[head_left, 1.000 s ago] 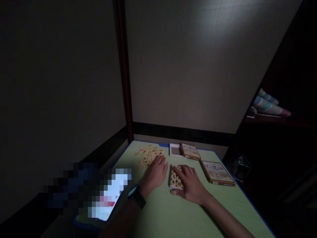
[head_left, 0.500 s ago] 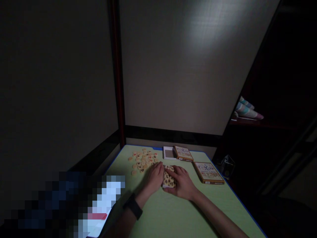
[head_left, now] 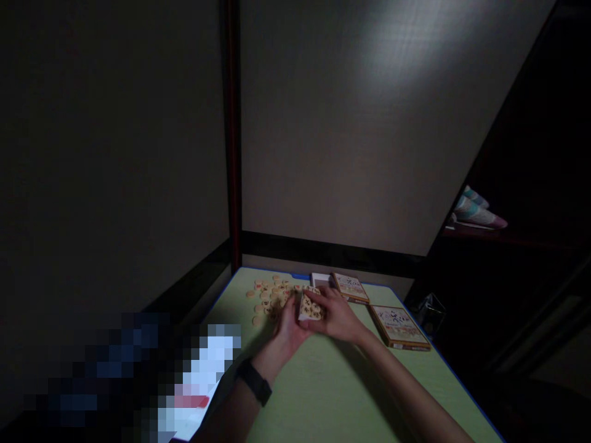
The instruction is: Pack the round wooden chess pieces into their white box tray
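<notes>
Between my hands is a small white box (head_left: 309, 316) filled with round wooden Chinese chess pieces (head_left: 310, 304), their dark characters facing up. My left hand (head_left: 290, 326) cups its left side and near underside. Across the right side lie the fingers of my right hand (head_left: 336, 315), its thumb at the near edge. The box looks raised and tilted above the green table (head_left: 318, 394). Loose chess pieces (head_left: 264, 294) lie scattered on the table just beyond and left of my left hand, some hidden behind it.
At the table's back stands an open white box (head_left: 320, 279), partly under a printed box lid (head_left: 351, 287). A second printed box (head_left: 399, 326) lies near the right edge. A wall panel (head_left: 332, 154) rises behind. A lit, pixelated screen (head_left: 203, 375) is at lower left.
My hands have lifted the filled box off the table and tilted it. My left hand has turned from beside it to under it. The view has shifted slightly.
</notes>
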Available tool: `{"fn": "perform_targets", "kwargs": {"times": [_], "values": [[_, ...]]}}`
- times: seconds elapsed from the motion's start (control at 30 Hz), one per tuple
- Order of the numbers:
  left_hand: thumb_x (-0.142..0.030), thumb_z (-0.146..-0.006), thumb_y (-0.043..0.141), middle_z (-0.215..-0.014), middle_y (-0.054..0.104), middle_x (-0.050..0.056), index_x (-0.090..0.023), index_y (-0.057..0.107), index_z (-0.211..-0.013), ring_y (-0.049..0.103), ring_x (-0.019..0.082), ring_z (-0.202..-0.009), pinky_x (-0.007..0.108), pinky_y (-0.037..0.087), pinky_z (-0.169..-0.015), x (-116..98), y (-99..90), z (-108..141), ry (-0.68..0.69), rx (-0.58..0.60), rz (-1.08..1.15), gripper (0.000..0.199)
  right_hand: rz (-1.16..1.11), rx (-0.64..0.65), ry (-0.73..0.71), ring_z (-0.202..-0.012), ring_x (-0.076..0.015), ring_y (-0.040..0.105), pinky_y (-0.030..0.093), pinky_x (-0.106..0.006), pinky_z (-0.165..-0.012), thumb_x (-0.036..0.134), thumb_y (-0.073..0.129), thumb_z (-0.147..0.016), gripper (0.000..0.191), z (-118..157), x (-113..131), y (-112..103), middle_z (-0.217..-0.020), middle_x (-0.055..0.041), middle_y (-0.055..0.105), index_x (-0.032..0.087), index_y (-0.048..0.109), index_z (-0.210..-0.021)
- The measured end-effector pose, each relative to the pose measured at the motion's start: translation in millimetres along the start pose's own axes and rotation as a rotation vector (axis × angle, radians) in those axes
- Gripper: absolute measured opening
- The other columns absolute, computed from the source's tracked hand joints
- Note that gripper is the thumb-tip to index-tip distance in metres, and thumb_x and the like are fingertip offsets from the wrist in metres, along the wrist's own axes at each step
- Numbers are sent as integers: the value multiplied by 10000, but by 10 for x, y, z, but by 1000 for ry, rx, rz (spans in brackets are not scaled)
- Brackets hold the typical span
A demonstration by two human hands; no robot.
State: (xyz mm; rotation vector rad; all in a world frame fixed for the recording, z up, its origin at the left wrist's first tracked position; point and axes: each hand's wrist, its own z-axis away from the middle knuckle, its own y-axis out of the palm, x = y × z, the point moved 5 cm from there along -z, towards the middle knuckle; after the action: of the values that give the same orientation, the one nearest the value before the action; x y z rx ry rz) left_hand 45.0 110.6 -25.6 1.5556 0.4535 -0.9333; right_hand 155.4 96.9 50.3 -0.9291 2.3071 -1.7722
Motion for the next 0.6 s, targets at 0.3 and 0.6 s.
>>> {"fn": "perform_targets", "kwargs": {"times": [0.3,0.6], "values": [[-482,-911,469,-1055,698,119,-176,669,-1055,657,303,-1000,532,492,-919,-503,-93,97,-28,-100,575,393,-483,96,-136,-1315,-310,444,320,-468,-1100,705,628,-767,820,-634,408,288,-1428,-109,522,279,472,-1450],[-338,-886,509,-900,706,65,-166,679,-919,677,211,-853,379,527,-887,-798,-323,-69,223,-267,591,244,-802,-108,73,-1366,-252,422,207,-486,-1168,709,343,-920,637,-1024,506,801,-1406,-52,573,308,588,-1349]]}}
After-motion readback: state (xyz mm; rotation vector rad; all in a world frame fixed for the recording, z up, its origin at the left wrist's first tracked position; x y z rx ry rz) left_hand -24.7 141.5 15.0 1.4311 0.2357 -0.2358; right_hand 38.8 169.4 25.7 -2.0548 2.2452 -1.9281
